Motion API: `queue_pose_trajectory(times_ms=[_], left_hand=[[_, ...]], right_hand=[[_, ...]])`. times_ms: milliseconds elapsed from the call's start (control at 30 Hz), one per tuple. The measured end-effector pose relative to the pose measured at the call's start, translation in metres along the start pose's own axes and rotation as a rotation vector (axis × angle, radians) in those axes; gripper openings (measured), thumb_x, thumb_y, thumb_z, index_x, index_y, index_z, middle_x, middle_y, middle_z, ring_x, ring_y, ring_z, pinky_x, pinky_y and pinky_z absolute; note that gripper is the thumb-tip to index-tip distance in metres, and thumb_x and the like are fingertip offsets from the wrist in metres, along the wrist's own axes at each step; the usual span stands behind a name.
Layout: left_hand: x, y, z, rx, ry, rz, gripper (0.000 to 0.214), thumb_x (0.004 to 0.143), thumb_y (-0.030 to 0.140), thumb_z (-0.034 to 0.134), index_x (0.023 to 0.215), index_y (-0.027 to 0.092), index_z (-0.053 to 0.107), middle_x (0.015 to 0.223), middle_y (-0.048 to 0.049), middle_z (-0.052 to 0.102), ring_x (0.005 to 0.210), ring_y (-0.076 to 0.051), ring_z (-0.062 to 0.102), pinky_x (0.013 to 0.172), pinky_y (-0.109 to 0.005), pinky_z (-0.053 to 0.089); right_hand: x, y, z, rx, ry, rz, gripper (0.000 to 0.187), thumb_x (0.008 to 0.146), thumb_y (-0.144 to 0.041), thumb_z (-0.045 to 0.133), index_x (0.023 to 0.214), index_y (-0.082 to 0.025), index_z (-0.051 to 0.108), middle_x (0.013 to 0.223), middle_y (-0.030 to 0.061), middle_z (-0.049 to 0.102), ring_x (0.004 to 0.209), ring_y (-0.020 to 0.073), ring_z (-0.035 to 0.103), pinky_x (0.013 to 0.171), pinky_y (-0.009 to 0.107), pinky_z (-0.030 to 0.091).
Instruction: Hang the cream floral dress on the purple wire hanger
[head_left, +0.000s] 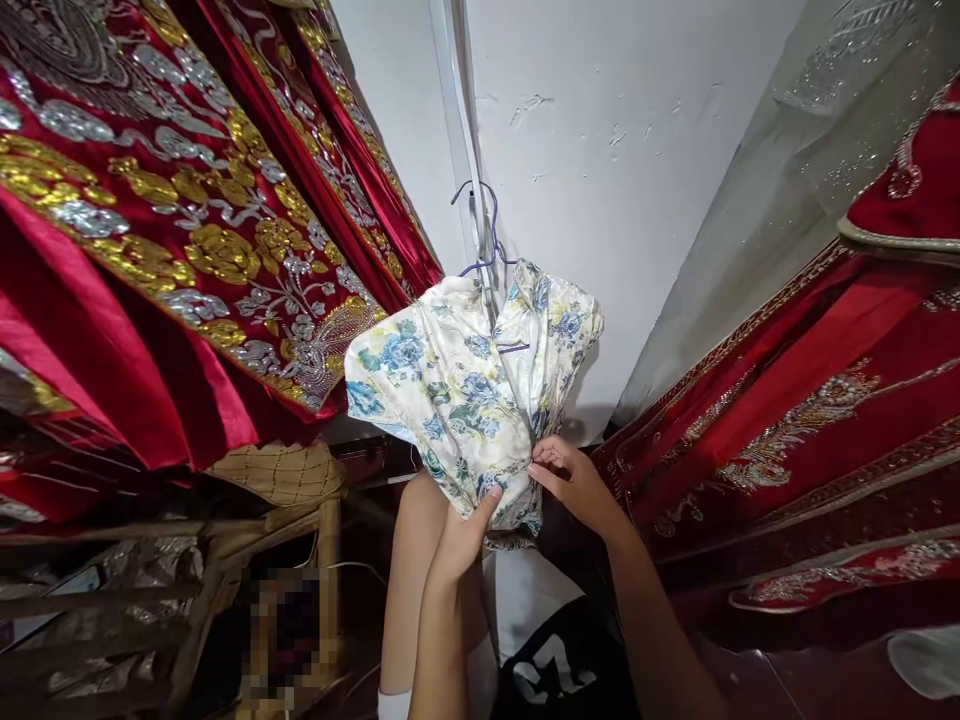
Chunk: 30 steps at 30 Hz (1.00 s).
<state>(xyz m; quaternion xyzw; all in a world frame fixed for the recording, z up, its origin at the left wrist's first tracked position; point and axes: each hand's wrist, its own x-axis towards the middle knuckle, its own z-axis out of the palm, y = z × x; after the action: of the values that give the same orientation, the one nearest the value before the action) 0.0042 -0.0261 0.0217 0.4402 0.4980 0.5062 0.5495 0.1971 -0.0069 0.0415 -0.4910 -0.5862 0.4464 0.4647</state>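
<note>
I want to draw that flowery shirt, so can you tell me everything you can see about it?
The flowery shirt is white with blue and yellow blooms, short-sleeved, with a V-shaped neckline. Its cloth looks thin and creased. It is on a purple hanger, before a pale wall. The left hand has its thumb on the lower front; the right hand touches the front edge.

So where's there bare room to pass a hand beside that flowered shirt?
Before the white wall, bordered by the flowered shirt, sheer grey cloth and, below, the right hand. It's crowded left, where embroidered red cloth nears the sleeve.
</note>
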Motion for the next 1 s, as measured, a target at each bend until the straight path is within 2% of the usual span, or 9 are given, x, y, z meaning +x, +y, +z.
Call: queue_pose_trajectory(times_ms=[133,267,467,600,733,833,933,1000], left_hand=[[-0.003,0.002,0.001,-0.032,0.033,-0.014,0.095,0.068,0.061,0.086,0.146,0.019,0.054,0.153,-0.0156,0.056,0.156,-0.037,0.03,0.127,-0.048,0.033],[-0.006,0.004,-0.002,-0.077,0.051,-0.042,0.095,0.066,0.056,0.088,0.147,0.018,0.054,0.147,-0.0157,0.06,0.153,-0.038,0.036,0.123,-0.047,0.039],[-0.009,0.0,-0.033,-0.232,0.241,-0.066,0.088,0.061,0.039,0.093,0.14,0.021,0.061,0.129,-0.0125,0.073,0.129,-0.038,0.064,0.113,-0.05,0.05],[-0.015,0.0,-0.043,-0.348,0.317,-0.076,0.089,0.058,0.033,0.093,0.14,0.022,0.062,0.121,-0.0107,0.076,0.119,-0.038,0.069,0.108,-0.052,0.054],[-0.02,0.005,-0.028,-0.276,0.278,-0.026,0.094,0.054,0.034,0.094,0.141,0.021,0.061,0.126,-0.0116,0.074,0.125,-0.038,0.066,0.113,-0.05,0.051],[-0.022,0.005,-0.021,-0.225,0.198,-0.048,0.094,0.057,0.037,0.094,0.142,0.02,0.06,0.128,-0.0135,0.073,0.126,-0.039,0.065,0.111,-0.051,0.052],[-0.021,0.0,-0.029,-0.184,0.14,-0.08,0.093,0.059,0.04,0.093,0.143,0.019,0.058,0.127,-0.0142,0.072,0.126,-0.039,0.064,0.111,-0.052,0.051],[-0.018,-0.004,-0.037,-0.11,0.158,-0.028,0.089,0.065,0.043,0.09,0.143,0.019,0.057,0.129,-0.0144,0.071,0.127,-0.038,0.064,0.112,-0.052,0.05]], right_hand=[[-0.003,0.001,0.006,0.001,0.004,0.041,0.019,0.087,-0.039,0.066,0.088,-0.02,0.061,0.083,0.002,0.061,0.081,0.0197,0.058,0.075,0.032,0.046],[-0.006,0.004,0.013,-0.013,-0.009,0.028,0.021,0.091,-0.038,0.059,0.079,-0.021,0.055,0.076,0.0003,0.056,0.075,0.0179,0.055,0.069,0.03,0.042],[-0.011,0.01,-0.002,0.041,0.148,-0.101,0.018,0.089,-0.034,0.063,0.078,-0.02,0.064,0.075,0.0016,0.061,0.072,0.0176,0.055,0.07,0.031,0.044],[-0.011,0.012,-0.01,0.079,0.201,-0.129,0.018,0.089,-0.037,0.068,0.081,-0.021,0.067,0.073,0.0013,0.062,0.067,0.0167,0.055,0.065,0.03,0.044],[-0.01,0.01,0.005,0.103,0.065,-0.048,0.015,0.086,-0.035,0.071,0.088,-0.021,0.066,0.078,0.0016,0.064,0.071,0.0174,0.058,0.066,0.029,0.045],[-0.009,0.006,0.019,0.101,-0.039,-0.046,0.018,0.091,-0.037,0.065,0.083,-0.021,0.062,0.076,0.0009,0.062,0.073,0.0173,0.058,0.068,0.029,0.044],[-0.008,0.0,0.023,0.1,-0.054,-0.083,0.026,0.096,-0.035,0.058,0.075,-0.02,0.06,0.071,0.0003,0.06,0.07,0.016,0.057,0.067,0.028,0.043],[-0.007,-0.004,0.021,0.096,-0.015,-0.083,0.028,0.095,-0.034,0.059,0.07,-0.02,0.059,0.067,-0.0001,0.059,0.067,0.0152,0.055,0.065,0.028,0.041]])
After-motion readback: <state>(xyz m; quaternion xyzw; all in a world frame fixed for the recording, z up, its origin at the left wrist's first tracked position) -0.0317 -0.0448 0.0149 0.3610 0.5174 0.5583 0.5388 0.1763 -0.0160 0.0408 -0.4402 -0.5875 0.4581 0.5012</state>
